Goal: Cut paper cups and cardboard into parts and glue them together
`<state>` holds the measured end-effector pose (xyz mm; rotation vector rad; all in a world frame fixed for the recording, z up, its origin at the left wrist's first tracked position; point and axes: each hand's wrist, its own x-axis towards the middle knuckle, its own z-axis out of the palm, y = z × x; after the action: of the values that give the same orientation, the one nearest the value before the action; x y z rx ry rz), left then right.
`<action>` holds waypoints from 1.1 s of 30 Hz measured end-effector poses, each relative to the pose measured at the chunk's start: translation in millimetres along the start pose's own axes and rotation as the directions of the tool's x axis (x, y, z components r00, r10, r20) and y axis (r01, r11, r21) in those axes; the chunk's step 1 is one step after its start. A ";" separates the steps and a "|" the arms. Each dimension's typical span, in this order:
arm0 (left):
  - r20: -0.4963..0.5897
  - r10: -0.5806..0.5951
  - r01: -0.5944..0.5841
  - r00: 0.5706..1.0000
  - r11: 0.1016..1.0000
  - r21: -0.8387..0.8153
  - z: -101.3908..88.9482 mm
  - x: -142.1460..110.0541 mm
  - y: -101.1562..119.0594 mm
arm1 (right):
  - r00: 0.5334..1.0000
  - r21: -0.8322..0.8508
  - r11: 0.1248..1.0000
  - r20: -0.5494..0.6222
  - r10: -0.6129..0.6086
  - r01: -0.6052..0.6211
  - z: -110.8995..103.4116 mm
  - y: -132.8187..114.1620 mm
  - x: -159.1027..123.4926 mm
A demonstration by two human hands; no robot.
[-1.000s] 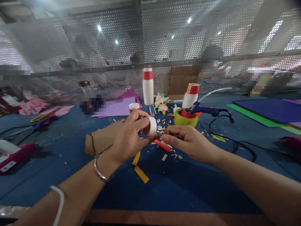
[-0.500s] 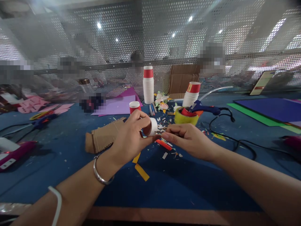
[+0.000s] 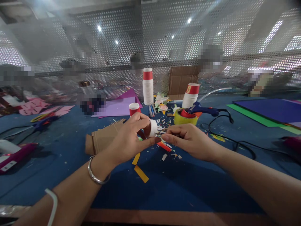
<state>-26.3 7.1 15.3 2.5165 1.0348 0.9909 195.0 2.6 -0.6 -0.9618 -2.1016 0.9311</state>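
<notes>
Well left of the yellow roll (image 3: pixel 185 120) lies a magenta power strip (image 3: pixel 17 157), with one blue glue gun (image 3: pixel 43 123) behind it. Nearer the roll, though left of it, is the folded cardboard (image 3: pixel 105 138), partly behind the left hand (image 3: pixel 128 135). That hand curls its fingers around a small white ring (image 3: pixel 154 128), held on its side in front and to the left of the roll, with the thumb stretched out underneath. Too hard a squeeze could buckle its thin-looking wall; too loose a hold could let it roll off the thumb.

Below it, a red-orange strip (image 3: pixel 164 146) lies among paper scraps (image 3: pixel 164 157) on the worktop (image 3: pixel 178 188), and loose bits might cling to any wet glue. The right hand (image 3: pixel 191 141), just in front of the roll, has thumb and forefinger closed together near the ring; whether they pinch something thin, I cannot tell.

A second blue glue gun (image 3: pixel 205 110) leans on the roll, its black cord (image 3: pixel 237 142) trailing right. The right forearm, swinging outward, could snag that cord and drag the gun down.
</notes>
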 end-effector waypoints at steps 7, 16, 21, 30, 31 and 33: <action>-0.110 -0.133 0.120 0.985 0.985 -0.123 10.6 -3.1 -5.5 | 0.999 -0.033 0.998 0.014 0.045 -0.045 1.8 5.9 0.6; -0.105 -0.053 0.042 0.993 0.994 -0.103 9.4 -1.4 -11.7 | 0.996 0.002 0.997 0.027 0.080 -0.080 -2.0 6.7 1.8; -0.082 0.029 -0.037 0.996 0.994 -0.099 8.2 -1.1 -12.0 | 0.997 0.011 0.997 0.014 0.075 -0.076 -5.5 6.2 2.6; -0.071 0.130 -0.131 0.989 0.991 -0.013 7.8 -1.7 -10.3 | 0.997 0.013 0.997 0.016 0.080 -0.080 -4.2 7.9 3.0; -0.070 0.138 -0.138 0.988 0.990 0.005 7.5 -1.8 -10.3 | 0.996 0.013 0.996 0.018 0.083 -0.083 -4.4 7.7 2.9; -0.063 0.148 -0.146 0.987 0.989 0.035 6.6 -2.1 -9.6 | 0.996 0.009 0.996 0.022 0.085 -0.085 -4.8 7.0 2.8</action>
<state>-28.0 12.8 5.1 2.6329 0.8978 1.1133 199.8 9.9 -2.9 -1.0473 -2.0859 0.9973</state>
